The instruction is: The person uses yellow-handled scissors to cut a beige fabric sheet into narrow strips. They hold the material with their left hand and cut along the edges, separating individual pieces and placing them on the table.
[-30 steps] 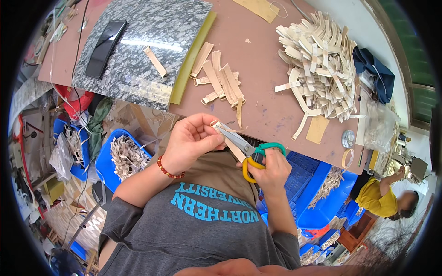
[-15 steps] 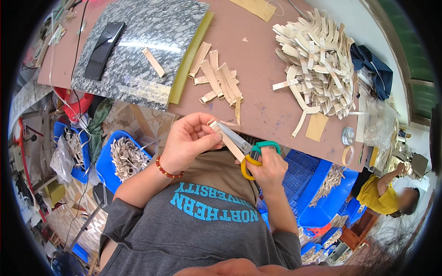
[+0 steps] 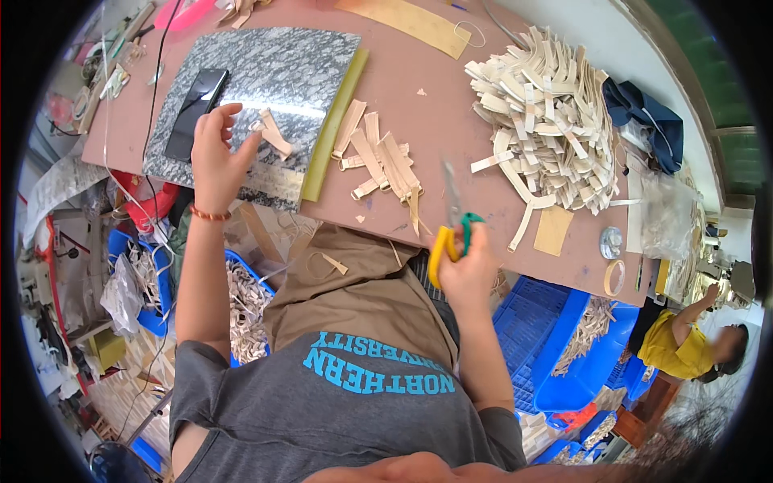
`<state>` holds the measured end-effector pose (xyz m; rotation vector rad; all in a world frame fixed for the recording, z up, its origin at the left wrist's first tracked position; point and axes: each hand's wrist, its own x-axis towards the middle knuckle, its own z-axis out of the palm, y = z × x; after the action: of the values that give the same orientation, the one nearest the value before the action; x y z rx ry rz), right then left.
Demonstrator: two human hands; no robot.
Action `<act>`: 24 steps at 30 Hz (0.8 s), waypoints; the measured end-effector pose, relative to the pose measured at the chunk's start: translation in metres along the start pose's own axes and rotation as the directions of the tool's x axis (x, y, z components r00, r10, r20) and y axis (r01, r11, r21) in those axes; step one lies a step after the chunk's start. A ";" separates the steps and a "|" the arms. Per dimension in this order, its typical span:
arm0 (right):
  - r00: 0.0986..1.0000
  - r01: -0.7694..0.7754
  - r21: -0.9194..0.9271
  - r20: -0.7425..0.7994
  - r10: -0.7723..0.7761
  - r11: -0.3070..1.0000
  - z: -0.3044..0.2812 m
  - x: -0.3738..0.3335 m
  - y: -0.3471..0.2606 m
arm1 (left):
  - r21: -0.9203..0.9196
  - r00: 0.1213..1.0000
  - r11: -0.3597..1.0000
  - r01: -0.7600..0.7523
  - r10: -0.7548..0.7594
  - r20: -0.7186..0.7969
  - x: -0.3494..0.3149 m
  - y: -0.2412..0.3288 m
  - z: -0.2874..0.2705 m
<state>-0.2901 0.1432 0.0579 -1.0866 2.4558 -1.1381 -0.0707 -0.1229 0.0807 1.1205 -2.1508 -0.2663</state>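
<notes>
My left hand (image 3: pixel 216 165) is over a grey marbled board (image 3: pixel 266 56), its thumb and fingers apart. Right beside the thumb, short beige strap pieces (image 3: pixel 275 138) lie on the board. A black phone (image 3: pixel 183 129) is partly covered by that hand. In my right hand (image 3: pixel 469 278) are scissors (image 3: pixel 448 249) with yellow and green handles, held by the loops near the table's front edge. Their blades point away from me and look blurred. A small loose pile of beige straps (image 3: pixel 386 157), some with loops at their ends, lies between the board and the scissors.
A tall heap of cream straps (image 3: pixel 555 121) stands at the table's right, near a tape roll (image 3: pixel 614 277). Thin scraps (image 3: pixel 330 262) lie on the brown cloth over my lap. Blue bins (image 3: pixel 564 386) flank me below the table. Another person in a yellow shirt (image 3: pixel 675 346) is far right.
My left hand has left the scissors and moved left over the board, letting go of the strap; another strap now lies there. The scissors have swung to point away. A scrap now shows on my lap.
</notes>
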 end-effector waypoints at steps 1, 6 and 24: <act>0.997 -0.016 -0.053 0.073 0.020 0.998 0.007 0.003 0.001 | -0.026 0.999 0.999 -0.020 0.019 -0.030 -0.001 0.009 0.001; 0.991 0.130 -0.161 0.060 -0.122 0.978 0.033 0.014 0.013 | -0.279 0.968 0.942 -0.186 0.225 0.116 -0.047 0.072 0.029; 0.940 -0.217 0.158 0.300 0.163 0.963 -0.020 -0.069 0.028 | -0.499 0.978 0.846 0.188 -0.117 0.171 -0.064 0.102 0.098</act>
<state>-0.2663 0.2154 0.0441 -0.8665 2.1289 -1.0480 -0.1762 -0.0234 0.0246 0.9730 -1.9270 -0.9558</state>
